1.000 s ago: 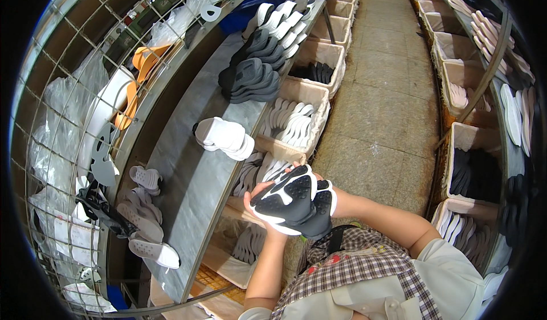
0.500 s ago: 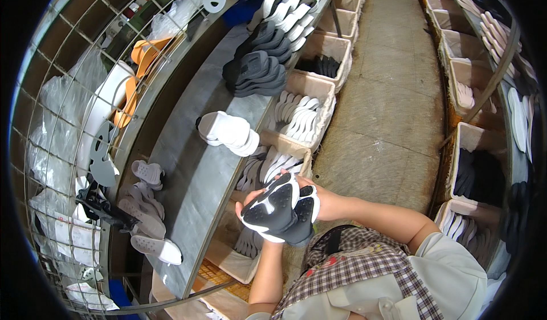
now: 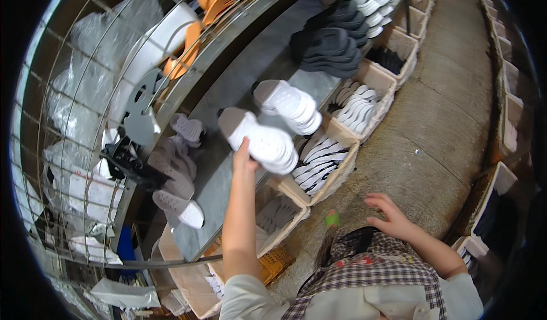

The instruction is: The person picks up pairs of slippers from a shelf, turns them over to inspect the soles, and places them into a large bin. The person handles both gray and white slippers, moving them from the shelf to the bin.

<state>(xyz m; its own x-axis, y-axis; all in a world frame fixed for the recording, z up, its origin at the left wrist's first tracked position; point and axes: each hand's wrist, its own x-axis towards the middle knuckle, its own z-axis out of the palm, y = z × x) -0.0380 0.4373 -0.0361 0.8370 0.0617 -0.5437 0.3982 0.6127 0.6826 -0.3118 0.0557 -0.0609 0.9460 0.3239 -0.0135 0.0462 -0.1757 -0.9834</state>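
My left hand [image 3: 244, 159] grips the near side of a stack of white shoe soles [image 3: 265, 148] with a grey patch at one end. Its thumb shows on top; the other fingers are hidden. This stack lies on or just over the grey tabletop [image 3: 213, 189]. Right beside it, on the far side, lies a similar stack of white soles [image 3: 292, 108]. My right hand [image 3: 393, 216] hangs over the aisle in front of my apron, fingers apart and holding nothing.
Dark grey soles [image 3: 327, 52] are stacked farther along the table. Lined bins of soles [image 3: 322, 169] stand along its right edge. Loose grey soles [image 3: 174, 169] lie at the left, near a wire mesh [image 3: 97, 120]. More bins [image 3: 493, 200] line the aisle's right side.
My hands have parted; the black-and-white soles they held together are out of them. The left reached forward onto a white stack, the right moved off to the right. The view has turned.
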